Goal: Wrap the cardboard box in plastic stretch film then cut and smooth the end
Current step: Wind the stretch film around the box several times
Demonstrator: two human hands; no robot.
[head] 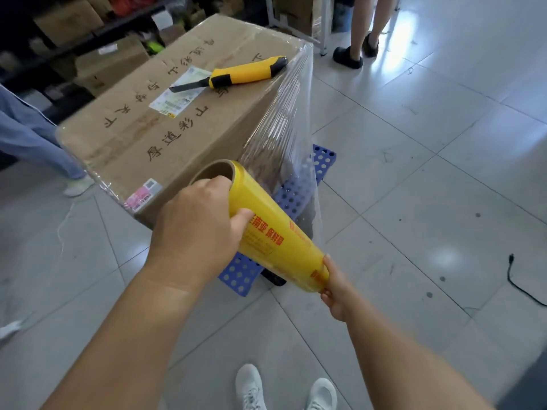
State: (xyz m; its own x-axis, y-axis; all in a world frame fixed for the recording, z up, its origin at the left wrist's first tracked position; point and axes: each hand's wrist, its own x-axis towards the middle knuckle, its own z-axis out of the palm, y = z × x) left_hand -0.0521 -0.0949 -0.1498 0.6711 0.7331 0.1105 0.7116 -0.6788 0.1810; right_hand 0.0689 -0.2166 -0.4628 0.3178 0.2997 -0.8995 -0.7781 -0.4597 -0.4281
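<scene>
A large cardboard box [142,125] with black writing stands on a blue perforated platform [299,196]. A yellow utility knife [242,74] with its blade out lies on the box top. I hold a yellow roll of stretch film [275,229] tilted in front of the box's near corner. My left hand [198,226] grips the roll's upper end, fingers in the cardboard core. My right hand [334,288] grips its lower end. A clear sheet of film [284,119] stretches from the roll up to the box's right corner and covers that side.
Grey tiled floor surrounds the box. One person's legs [364,31] stand at the back right, another person in blue trousers [26,137] at the left. Shelves with cartons [88,39] line the back. A black cable [521,285] lies on the floor at right.
</scene>
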